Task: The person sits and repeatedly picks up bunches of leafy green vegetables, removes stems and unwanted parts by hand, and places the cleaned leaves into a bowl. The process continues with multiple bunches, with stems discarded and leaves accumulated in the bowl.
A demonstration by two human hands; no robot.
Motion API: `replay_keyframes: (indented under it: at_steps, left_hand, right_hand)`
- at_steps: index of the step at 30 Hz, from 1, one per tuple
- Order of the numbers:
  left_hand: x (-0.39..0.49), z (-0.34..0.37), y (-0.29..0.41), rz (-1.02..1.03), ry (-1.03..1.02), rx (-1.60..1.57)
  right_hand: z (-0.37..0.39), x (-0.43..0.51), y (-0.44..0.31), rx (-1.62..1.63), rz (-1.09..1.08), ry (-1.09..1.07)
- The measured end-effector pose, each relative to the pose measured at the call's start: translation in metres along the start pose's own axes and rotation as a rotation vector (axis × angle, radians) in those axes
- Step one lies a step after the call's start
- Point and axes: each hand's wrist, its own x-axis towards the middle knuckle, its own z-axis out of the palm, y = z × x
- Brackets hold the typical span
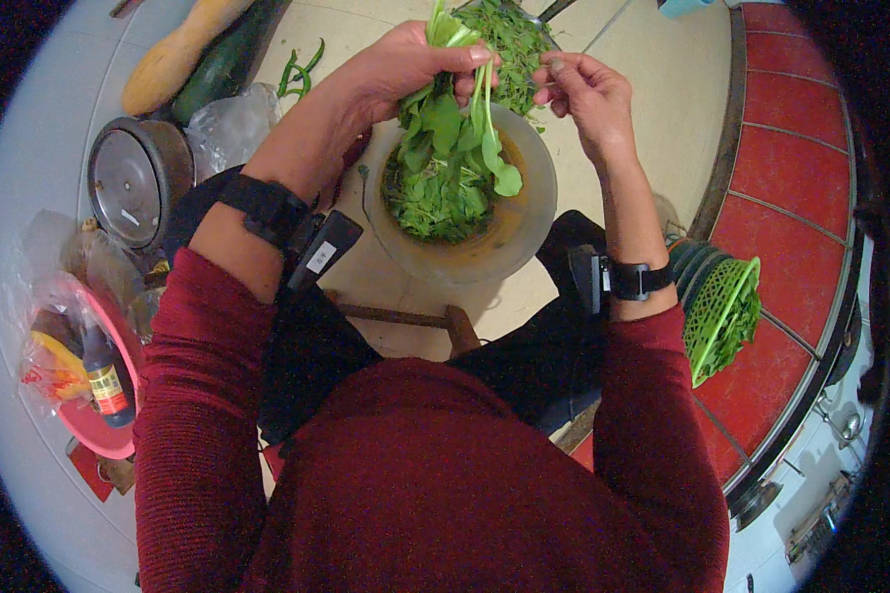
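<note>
My left hand (423, 63) grips a bunch of leafy greens (437, 122) by its pale stems, leaves hanging down over a large translucent bowl (538, 215). More cut greens (449, 211) lie in the bowl, against its brownish inner wall. To the right of the bunch, my right hand (582, 89) is raised with thumb and fingertips drawn together; whether a thin bit sits between them cannot be told. Behind both hands lies a heap of small-leaved greens (515, 52), partly hidden by my left hand and the bunch.
Green chillies (300, 73), a tan gourd (167, 63) and a dark green gourd (222, 67) lie at upper left. Left are a lidded pot (130, 181) and a pink basin (89, 430) holding a sauce bottle (107, 382). A green basket (712, 319) of leaves stands right, by red tiles (793, 163).
</note>
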Motion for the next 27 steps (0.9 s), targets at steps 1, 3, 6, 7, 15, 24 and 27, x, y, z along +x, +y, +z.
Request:
replay_keyframes:
  at_steps: [1, 3, 6, 7, 15, 24, 27]
  left_hand:
    - [0.0, 0.001, 0.001, 0.007, 0.044, 0.049]
    - [0.0, 0.002, 0.005, -0.024, 0.165, 0.146]
    - [0.004, -0.008, 0.016, -0.145, 0.407, 0.292]
    - [0.005, -0.011, 0.017, -0.073, 0.43, 0.247]
    - [0.003, -0.006, 0.013, 0.09, 0.424, -0.022]
    - [0.001, -0.015, 0.018, 0.168, 0.365, 0.245]
    - [0.0, -0.013, 0.021, 0.174, 0.326, 0.276]
  right_hand:
    - [0.003, -0.002, 0.0, 0.092, 0.033, -0.029]
    - [0.008, -0.005, 0.002, 0.04, 0.061, -0.094]
    - [0.018, -0.009, 0.018, -0.011, 0.188, -0.185]
    - [0.023, -0.007, 0.027, -0.008, 0.213, -0.232]
    - [0.079, -0.006, 0.152, -0.51, 0.556, -0.552]
    - [0.112, -0.017, 0.241, -0.973, 0.086, -0.523]
    - [0.102, -0.012, 0.209, -0.766, 0.296, -0.561]
